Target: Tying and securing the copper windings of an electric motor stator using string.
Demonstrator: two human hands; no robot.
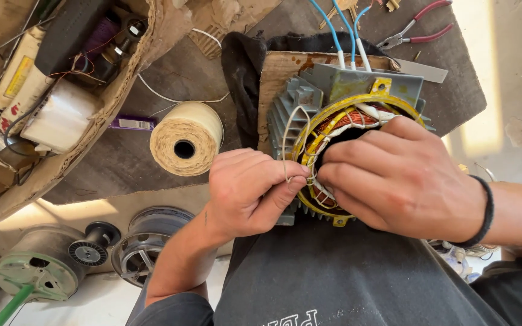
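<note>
While the grey finned metal motor stator [300, 108] rests on your lap against a worn brown board [279, 72], both of your hands crowd its open end, leaving little free room there; open room lies to the left, around the cream spool of twine [187, 139] on the dark mat [152, 78], and the mat's edge runs just below that spool. Your left hand [249, 190] pinches a thin pale lacing string [286, 145] between thumb and curled fingers, held shut on it at the stator's left rim, where the string loops up over the yellow insulation ring [309, 130]. Your right hand [403, 175] lies over the mouth of the stator, fingertips pressed into the copper windings [348, 119]; what it grips, if anything, you cannot tell. Three blue wires [333, 27] rise from the top of the housing, with red-handled pliers [415, 30] well beyond. A small purple tube with a white label [133, 123] lies just left of the spool, and a torn cardboard box [152, 36] holds white packages, one with a yellow label [18, 75].
</note>
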